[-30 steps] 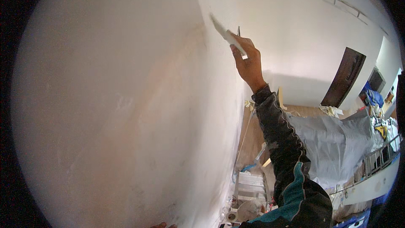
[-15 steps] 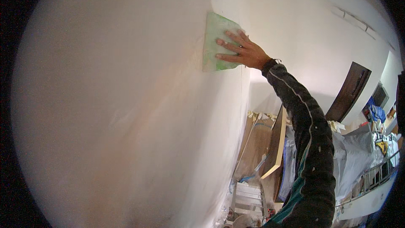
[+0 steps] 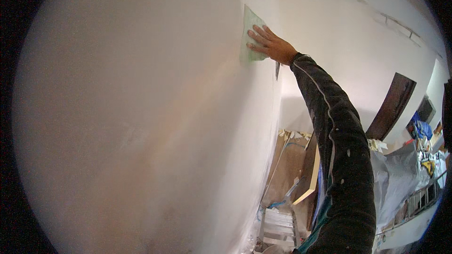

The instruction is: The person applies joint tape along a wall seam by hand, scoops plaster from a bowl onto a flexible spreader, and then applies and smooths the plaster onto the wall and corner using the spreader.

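My right hand (image 3: 273, 45) reaches up to a white wall (image 3: 141, 113), its fingers spread and lying flat. Under the fingers is a thin pale green sheet (image 3: 249, 55), dusty and apparently sandpaper, pressed against the wall beside its right-hand edge. The palm side and most of the thumb are hidden. Just below the hand shows a small dark pointed shape (image 3: 277, 70) that I cannot make out. A dark sleeve with a light stripe (image 3: 346, 160) covers my right arm. My left hand is out of view.
Below right stand a metal stepladder (image 3: 278, 228) and a leaning board with a pale edge (image 3: 308, 188). Grey plastic sheeting (image 3: 395, 174) drapes things farther right. Behind are a dark panel (image 3: 391, 106) on the far wall, a blue bundle (image 3: 422, 129) and a metal railing (image 3: 419, 200).
My right hand has slid the green sheet up and slightly right along the wall. The sheet now looks narrower, and the sleeve has shifted left.
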`<state>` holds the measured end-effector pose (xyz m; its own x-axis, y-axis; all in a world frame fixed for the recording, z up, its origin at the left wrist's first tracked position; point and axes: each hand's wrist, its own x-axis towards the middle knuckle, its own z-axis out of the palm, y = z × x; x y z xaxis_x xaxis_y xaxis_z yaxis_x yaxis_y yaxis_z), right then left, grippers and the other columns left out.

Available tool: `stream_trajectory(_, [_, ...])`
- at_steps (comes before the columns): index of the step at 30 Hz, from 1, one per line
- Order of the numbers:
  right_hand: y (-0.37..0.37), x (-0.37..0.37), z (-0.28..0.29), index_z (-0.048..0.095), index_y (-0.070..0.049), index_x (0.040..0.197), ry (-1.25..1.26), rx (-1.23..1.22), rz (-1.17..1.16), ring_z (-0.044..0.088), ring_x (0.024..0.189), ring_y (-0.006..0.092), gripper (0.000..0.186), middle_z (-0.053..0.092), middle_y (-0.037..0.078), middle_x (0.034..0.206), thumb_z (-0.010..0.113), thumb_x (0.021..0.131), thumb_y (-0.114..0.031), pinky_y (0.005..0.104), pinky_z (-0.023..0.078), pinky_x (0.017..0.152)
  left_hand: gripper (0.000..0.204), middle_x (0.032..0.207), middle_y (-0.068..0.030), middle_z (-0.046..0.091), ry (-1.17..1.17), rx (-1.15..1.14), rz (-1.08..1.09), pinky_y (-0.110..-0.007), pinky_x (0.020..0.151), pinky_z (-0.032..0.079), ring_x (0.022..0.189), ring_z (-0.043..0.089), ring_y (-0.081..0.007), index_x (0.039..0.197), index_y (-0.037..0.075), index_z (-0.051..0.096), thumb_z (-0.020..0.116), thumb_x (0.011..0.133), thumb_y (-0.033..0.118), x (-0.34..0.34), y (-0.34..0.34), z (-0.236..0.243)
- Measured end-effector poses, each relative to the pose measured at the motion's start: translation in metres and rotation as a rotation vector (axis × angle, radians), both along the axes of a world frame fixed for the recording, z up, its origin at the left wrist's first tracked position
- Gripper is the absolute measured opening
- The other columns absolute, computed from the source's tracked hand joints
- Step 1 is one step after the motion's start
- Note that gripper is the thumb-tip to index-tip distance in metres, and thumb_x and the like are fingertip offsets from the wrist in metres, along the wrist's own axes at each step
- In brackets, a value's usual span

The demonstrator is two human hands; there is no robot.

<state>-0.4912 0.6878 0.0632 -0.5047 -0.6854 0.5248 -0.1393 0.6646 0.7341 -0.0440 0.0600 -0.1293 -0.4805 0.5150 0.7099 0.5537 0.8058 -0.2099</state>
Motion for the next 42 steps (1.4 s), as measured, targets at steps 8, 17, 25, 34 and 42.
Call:
stream_trajectory(8, [0.008, 0.042, -0.051, 0.017, -0.027, 0.162, 0.000, -0.228, -0.095, 0.021, 0.153, 0.0321, 0.092, 0.015, 0.006, 0.169, 0.061, 0.085, -0.001, 0.0545, 0.029, 0.122, 0.020, 0.079, -0.0114, 0.072, 0.145, 0.012, -0.195, -0.048, 0.068, 0.052, 0.071, 0.069, -0.0321, 0.101, 0.004, 0.060, 0.047, 0.100, 0.020, -0.022, -0.006, 0.003])
stream_trajectory(17, [-0.038, 0.092, -0.017, 0.017, -0.035, 0.161, 0.044, -0.037, -0.073, 0.020, 0.154, 0.0297, 0.100, 0.015, 0.004, 0.169, 0.068, 0.080, -0.006, 0.0565, 0.026, 0.123, 0.024, 0.078, -0.0142, 0.072, 0.219, 0.009, -0.142, -0.047, 0.067, 0.052, 0.069, 0.070, -0.0327, 0.105, 0.002, 0.059, 0.043, 0.101, 0.020, -0.021, -0.003, -0.011])
stream_trajectory(25, [-0.017, 0.047, -0.015, 0.016, -0.037, 0.160, -0.035, -0.160, 0.002, 0.018, 0.154, 0.0289, 0.106, 0.013, 0.000, 0.169, 0.066, 0.078, 0.007, 0.0595, 0.024, 0.124, 0.025, 0.075, -0.0111, 0.070, 0.103, 0.013, -0.107, -0.044, 0.055, 0.052, 0.066, 0.067, -0.0309, 0.096, 0.000, 0.061, 0.049, 0.100, 0.022, -0.011, 0.007, 0.002])
stream_trajectory(34, [0.002, 0.071, -0.070, 0.025, -0.021, 0.159, -0.388, -0.763, 0.128, 0.038, 0.144, 0.0360, 0.088, 0.036, 0.016, 0.159, 0.050, 0.082, 0.013, 0.0499, 0.035, 0.120, 0.020, 0.086, -0.0105, 0.073, 0.009, 0.004, -0.047, -0.049, 0.067, 0.053, 0.084, 0.071, -0.0342, 0.096, 0.004, 0.063, 0.053, 0.098, 0.022, -0.012, 0.000, 0.014])
stream_trajectory(42, [-0.044, 0.110, -0.003, 0.036, -0.003, 0.150, -0.358, -1.271, 0.344, 0.072, 0.092, 0.0410, 0.064, 0.069, 0.032, 0.101, 0.054, 0.088, -0.005, 0.0503, 0.056, 0.087, 0.014, 0.087, -0.0088, 0.073, 0.042, 0.025, -0.075, -0.051, 0.073, 0.053, 0.089, 0.071, -0.0347, 0.093, 0.005, 0.065, 0.055, 0.089, 0.015, -0.016, 0.030, 0.048])
